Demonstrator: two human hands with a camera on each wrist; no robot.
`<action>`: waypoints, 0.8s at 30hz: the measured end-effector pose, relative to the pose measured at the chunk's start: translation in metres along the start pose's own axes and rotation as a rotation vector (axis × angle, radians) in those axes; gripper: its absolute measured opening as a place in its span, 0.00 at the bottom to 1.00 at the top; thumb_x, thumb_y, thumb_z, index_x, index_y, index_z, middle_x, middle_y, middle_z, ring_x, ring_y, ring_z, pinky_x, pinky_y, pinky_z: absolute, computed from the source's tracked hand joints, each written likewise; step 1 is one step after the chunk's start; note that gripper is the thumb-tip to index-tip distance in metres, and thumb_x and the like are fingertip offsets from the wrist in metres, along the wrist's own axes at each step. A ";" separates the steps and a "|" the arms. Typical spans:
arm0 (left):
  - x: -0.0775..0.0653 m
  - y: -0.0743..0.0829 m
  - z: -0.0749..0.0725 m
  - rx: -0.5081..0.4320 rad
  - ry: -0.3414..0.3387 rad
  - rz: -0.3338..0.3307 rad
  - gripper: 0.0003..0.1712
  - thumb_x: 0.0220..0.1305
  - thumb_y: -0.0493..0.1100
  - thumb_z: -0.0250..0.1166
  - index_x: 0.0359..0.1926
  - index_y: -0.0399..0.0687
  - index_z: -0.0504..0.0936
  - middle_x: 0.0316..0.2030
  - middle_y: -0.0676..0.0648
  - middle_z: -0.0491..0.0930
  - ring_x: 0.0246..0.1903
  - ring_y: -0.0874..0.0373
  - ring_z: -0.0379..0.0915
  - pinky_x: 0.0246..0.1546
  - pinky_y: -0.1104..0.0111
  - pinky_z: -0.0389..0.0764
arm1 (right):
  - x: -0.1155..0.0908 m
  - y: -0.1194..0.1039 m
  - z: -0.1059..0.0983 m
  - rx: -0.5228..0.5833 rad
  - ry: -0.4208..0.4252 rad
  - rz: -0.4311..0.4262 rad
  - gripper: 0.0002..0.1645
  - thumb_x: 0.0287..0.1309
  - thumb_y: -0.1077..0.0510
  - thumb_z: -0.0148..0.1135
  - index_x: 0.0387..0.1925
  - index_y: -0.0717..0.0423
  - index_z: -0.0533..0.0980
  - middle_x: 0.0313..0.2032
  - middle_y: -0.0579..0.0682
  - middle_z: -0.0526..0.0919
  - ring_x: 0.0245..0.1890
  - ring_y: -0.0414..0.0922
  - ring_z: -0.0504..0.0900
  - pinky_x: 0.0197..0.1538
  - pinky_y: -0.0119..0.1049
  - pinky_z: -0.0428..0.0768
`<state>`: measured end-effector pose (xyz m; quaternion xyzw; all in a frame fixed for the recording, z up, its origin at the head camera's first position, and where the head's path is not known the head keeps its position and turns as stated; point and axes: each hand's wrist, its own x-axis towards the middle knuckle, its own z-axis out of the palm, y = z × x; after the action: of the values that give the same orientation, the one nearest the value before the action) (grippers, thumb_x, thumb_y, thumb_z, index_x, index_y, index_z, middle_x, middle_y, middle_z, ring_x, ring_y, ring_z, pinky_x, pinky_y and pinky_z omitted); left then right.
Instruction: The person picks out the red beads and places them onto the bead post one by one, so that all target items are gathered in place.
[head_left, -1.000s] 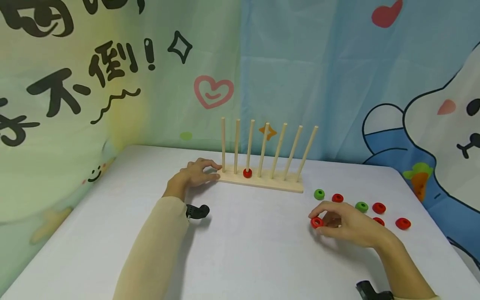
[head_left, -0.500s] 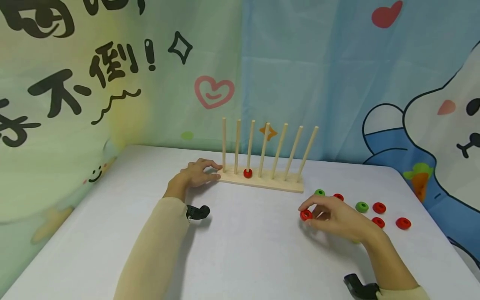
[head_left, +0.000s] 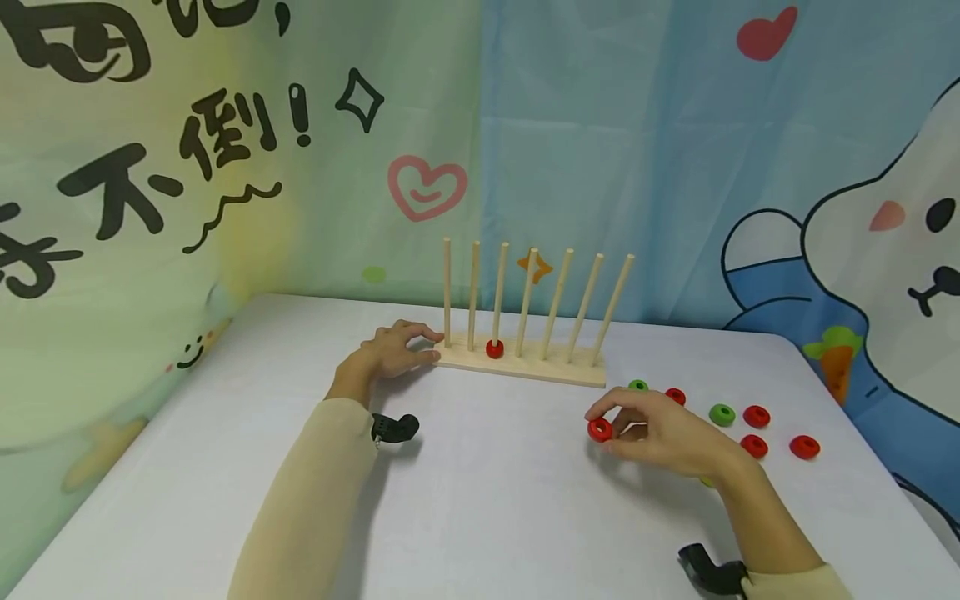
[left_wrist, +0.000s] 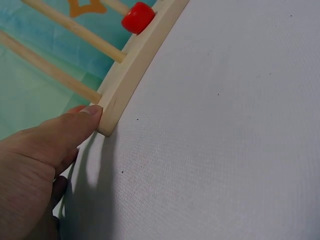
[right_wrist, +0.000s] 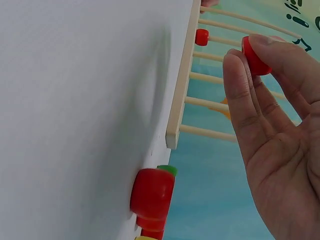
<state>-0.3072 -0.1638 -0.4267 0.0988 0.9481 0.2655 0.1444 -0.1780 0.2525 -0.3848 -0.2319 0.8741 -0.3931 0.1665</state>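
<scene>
A wooden peg rack (head_left: 517, 367) with several upright dowels stands at the back of the table; a red bead (head_left: 495, 349) sits at the foot of its third dowel from the left. My left hand (head_left: 393, 348) holds the rack's left end, its thumb (left_wrist: 90, 111) against the wood below the end dowel. Between thumb and fingertips my right hand (head_left: 660, 425) pinches another red bead (head_left: 599, 430), held above the table with its hole showing. In the right wrist view this bead (right_wrist: 256, 57) appears in front of the dowels, though the hand is some way short of the rack.
Loose beads lie around and behind my right hand: green ones (head_left: 722, 415) and several red ones (head_left: 805, 447). A yellowish bead (head_left: 707, 482) is mostly hidden under the right wrist. A printed cloth backdrop (head_left: 570, 125) hangs behind the white table (head_left: 480, 500).
My right hand has moved left and slightly away from me with the pinched red bead, uncovering loose red beads behind it. The left hand stays on the rack's end.
</scene>
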 end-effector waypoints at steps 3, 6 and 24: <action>0.000 -0.002 0.000 -0.005 -0.001 -0.009 0.26 0.72 0.63 0.60 0.68 0.74 0.75 0.79 0.48 0.54 0.76 0.37 0.47 0.68 0.31 0.52 | 0.005 -0.001 0.003 -0.006 0.005 -0.020 0.19 0.61 0.57 0.73 0.54 0.50 0.80 0.49 0.49 0.83 0.44 0.47 0.83 0.51 0.34 0.83; -0.001 -0.002 -0.001 -0.004 -0.001 -0.002 0.26 0.72 0.63 0.60 0.68 0.73 0.76 0.79 0.47 0.55 0.76 0.36 0.47 0.68 0.31 0.52 | 0.011 -0.002 0.005 -0.005 0.015 -0.056 0.19 0.61 0.59 0.72 0.54 0.51 0.80 0.49 0.48 0.83 0.43 0.46 0.84 0.51 0.35 0.84; -0.001 0.000 -0.002 -0.014 -0.001 0.008 0.25 0.71 0.64 0.61 0.67 0.75 0.76 0.78 0.48 0.55 0.76 0.37 0.47 0.67 0.31 0.53 | 0.026 -0.014 0.014 0.070 0.055 -0.150 0.19 0.62 0.61 0.71 0.54 0.46 0.80 0.52 0.50 0.82 0.43 0.46 0.86 0.49 0.37 0.85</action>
<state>-0.3075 -0.1654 -0.4248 0.1015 0.9459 0.2724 0.1444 -0.1892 0.2224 -0.3855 -0.2800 0.8441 -0.4412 0.1204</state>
